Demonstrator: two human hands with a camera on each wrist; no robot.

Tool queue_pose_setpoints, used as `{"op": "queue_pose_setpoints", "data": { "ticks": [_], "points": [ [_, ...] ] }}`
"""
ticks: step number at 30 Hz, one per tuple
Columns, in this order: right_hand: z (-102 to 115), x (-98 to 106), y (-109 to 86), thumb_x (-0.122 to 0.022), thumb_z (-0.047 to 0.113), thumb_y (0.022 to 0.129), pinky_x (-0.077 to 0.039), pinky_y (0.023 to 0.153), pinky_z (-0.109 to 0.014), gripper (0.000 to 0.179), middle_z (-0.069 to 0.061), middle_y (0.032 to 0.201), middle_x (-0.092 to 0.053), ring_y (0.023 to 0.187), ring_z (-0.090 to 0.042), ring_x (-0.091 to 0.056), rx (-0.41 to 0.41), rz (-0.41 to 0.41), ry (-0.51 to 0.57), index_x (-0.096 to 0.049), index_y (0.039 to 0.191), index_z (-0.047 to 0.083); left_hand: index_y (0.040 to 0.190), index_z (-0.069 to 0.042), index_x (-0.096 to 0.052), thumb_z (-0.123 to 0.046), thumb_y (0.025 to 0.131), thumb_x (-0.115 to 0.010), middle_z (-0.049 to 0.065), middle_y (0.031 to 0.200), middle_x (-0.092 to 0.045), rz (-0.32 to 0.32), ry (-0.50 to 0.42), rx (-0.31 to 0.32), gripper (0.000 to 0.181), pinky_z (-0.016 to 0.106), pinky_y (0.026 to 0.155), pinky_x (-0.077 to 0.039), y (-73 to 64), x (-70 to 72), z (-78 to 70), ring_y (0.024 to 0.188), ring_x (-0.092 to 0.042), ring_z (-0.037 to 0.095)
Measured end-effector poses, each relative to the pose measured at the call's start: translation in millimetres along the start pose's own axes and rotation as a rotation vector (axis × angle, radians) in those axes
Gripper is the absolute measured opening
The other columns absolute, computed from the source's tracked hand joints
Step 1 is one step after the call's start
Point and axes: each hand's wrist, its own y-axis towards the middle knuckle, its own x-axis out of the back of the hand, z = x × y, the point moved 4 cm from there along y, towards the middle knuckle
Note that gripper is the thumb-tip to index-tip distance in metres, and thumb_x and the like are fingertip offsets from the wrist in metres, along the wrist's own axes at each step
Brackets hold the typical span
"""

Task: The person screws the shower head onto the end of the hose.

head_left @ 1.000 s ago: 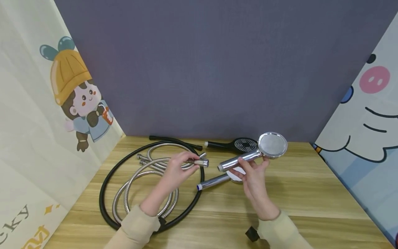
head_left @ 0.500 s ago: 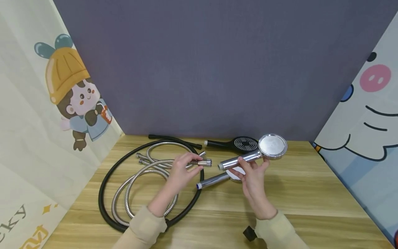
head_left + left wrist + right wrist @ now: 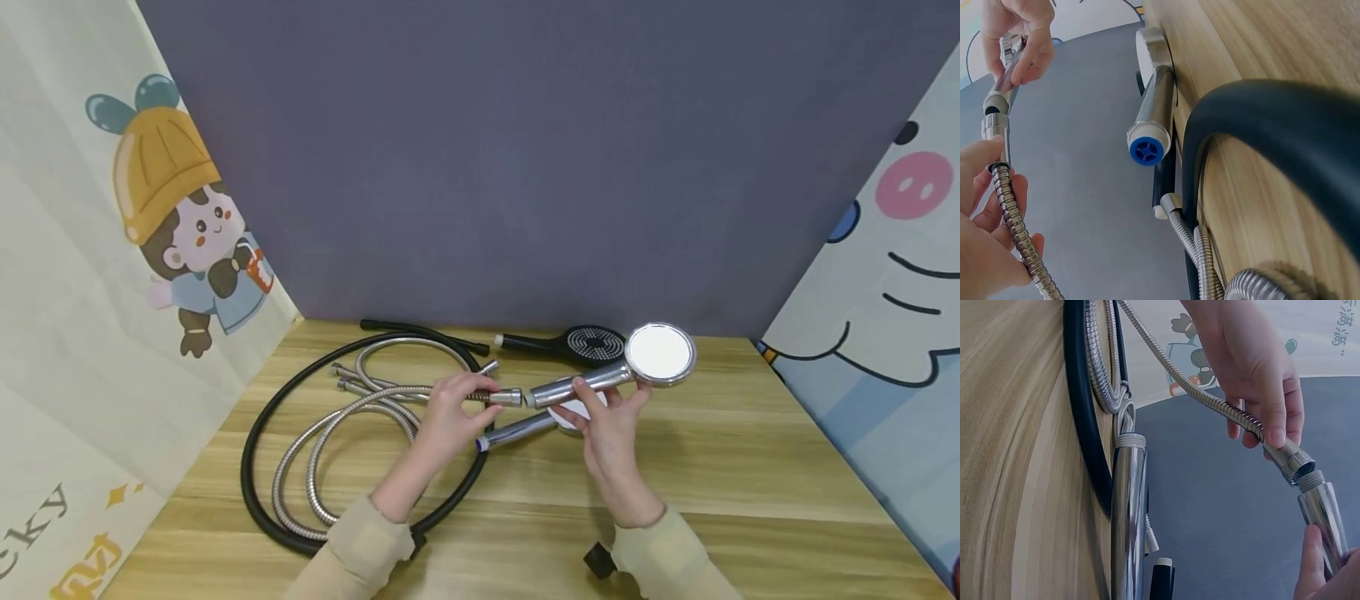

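Observation:
My left hand (image 3: 453, 417) pinches the metal end nut (image 3: 507, 397) of a ribbed silver shower hose (image 3: 1016, 231), thumb on one side and fingers on the other. In my right hand (image 3: 617, 437) a chrome shower head (image 3: 660, 353) is held by its handle, its round face turned up. The handle's pale threaded end (image 3: 1311, 481) sits right at the nut's open mouth, slightly angled to it in the right wrist view. Below the held parts, a second chrome shower head (image 3: 517, 433) with a blue insert in its handle end lies on the table.
A black shower head (image 3: 594, 343) lies at the back of the wooden table (image 3: 750, 467). Coiled silver hoses (image 3: 288, 492) and a black hose (image 3: 251, 450) spread over the left side. A grey panel (image 3: 480, 167) stands behind.
My left hand has moved right with the hose end, bringing its nut up to the shower head's handle. The right hand has stayed nearly in place.

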Motion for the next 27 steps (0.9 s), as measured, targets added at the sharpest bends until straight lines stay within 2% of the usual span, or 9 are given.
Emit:
{"op": "queue_pose_setpoints", "data": {
  "ticks": [14, 21, 27],
  "points": [
    [-3.1, -4.5, 3.8, -0.061, -0.004, 0.087, -0.056, 0.065, -0.046, 0.086, -0.011, 0.109, -0.045, 0.076, -0.017, -0.061, 0.044, -0.022, -0.008, -0.003, 0.138, 0.035, 0.091, -0.014, -0.071, -0.012, 0.068, -0.084, -0.004, 0.086, -0.071, -0.016, -0.018, 0.044, 0.027, 0.040, 0.087, -0.043, 0.6, -2.7, -2.6, 0.077, -0.062, 0.007],
    [-4.1, -9.8, 5.4, -0.063, -0.005, 0.086, -0.055, 0.066, -0.048, 0.091, -0.014, 0.113, -0.043, 0.080, -0.020, -0.062, 0.079, -0.045, -0.031, -0.001, 0.139, 0.034, 0.091, -0.012, -0.071, -0.013, 0.068, -0.084, -0.003, 0.086, -0.071, -0.016, -0.019, 0.111, 0.027, 0.039, 0.088, -0.043, 2.0, -4.7, -2.9, 0.076, -0.062, 0.008],
    [-7.9, -12.8, 7.2, -0.064, -0.006, 0.084, -0.055, 0.066, -0.049, 0.094, -0.015, 0.116, -0.044, 0.087, -0.024, -0.064, 0.100, -0.057, -0.041, 0.000, 0.140, 0.034, 0.092, -0.009, -0.071, -0.014, 0.068, -0.084, -0.001, 0.088, -0.071, -0.044, -0.022, 0.150, 0.028, 0.041, 0.088, -0.041, 2.6, -6.3, -3.2, 0.077, -0.064, 0.012]
  ]
}}
